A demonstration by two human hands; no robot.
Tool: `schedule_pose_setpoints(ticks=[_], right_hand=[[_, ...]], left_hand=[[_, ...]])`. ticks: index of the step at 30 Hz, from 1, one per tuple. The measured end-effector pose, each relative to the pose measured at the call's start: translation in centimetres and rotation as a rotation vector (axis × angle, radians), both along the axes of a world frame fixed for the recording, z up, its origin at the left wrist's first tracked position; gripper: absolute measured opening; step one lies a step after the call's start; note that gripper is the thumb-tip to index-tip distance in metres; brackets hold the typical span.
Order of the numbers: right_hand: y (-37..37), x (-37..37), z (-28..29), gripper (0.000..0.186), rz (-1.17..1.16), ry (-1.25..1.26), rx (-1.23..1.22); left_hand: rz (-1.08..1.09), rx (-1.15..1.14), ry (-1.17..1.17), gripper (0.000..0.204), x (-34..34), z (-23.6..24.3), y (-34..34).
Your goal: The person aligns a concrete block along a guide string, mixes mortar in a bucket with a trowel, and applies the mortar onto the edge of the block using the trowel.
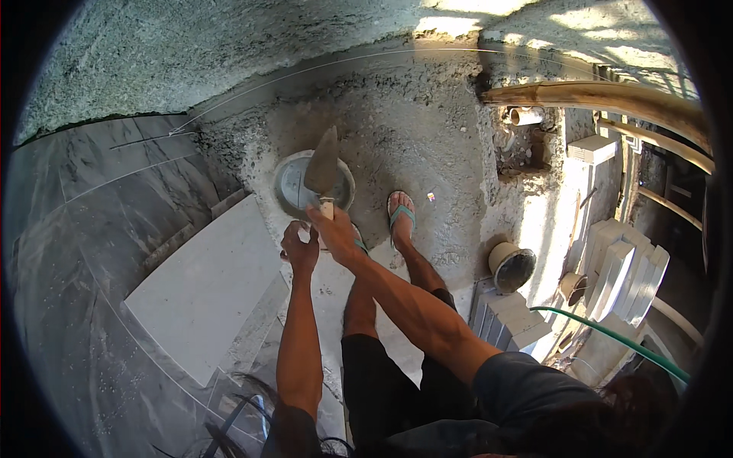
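Observation:
My right hand point(334, 233) is wrapped round the pale handle of a pointed trowel point(322, 166). Its grey blade points away from me, over a round bucket point(350, 185) with greyish contents that look wet. Close beside the handle, to the left, is my left hand point(300, 246). Its fingers are curled with a gap between thumb and forefinger, and I see nothing held in them. A large pale tile point(206, 286) lies to the left of the bucket. My feet, in green flip-flops, stand on the rough cement floor point(435, 153) to the right of it.
Grey marbled tiles point(76, 252) cover the left side. A white string point(359, 57) stretches along the rough wall point(229, 46). At right are a pipe point(525, 116) by a pit, wooden poles point(595, 95), another bucket point(511, 267), stacked tiles point(622, 267) and a green hose point(611, 333).

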State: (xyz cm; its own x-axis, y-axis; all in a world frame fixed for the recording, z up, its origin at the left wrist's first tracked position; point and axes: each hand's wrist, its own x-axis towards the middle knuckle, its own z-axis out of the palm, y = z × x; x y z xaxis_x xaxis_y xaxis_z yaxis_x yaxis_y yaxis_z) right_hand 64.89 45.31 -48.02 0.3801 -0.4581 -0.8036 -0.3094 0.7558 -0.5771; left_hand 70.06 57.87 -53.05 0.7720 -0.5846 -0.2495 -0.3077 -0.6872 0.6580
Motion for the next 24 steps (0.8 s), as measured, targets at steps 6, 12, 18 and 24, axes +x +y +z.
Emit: schedule_pose_setpoints(ticks=[6,12,18,24], right_hand=[[-7.7,-15.5,1.2,0.031,0.408,0.245,-0.358],[-16.7,-27.0,8.0,0.036,0.791,0.541,-0.485],[-16.5,-27.1,9.2,0.044,0.596,0.77,-0.586],[-18.9,-28.4,1.5,0.04,0.816,0.963,-0.559]], left_hand=[[0.516,0.402,0.21,0.047,3.1,-1.2,-1.1],[0.603,0.289,0.26,0.073,5.9,-5.2,2.7],[0.878,-0.041,0.718,0.089,8.7,-10.1,4.9],[0.659,-0.11,0.892,0.097,12.8,-9.6,4.3]])
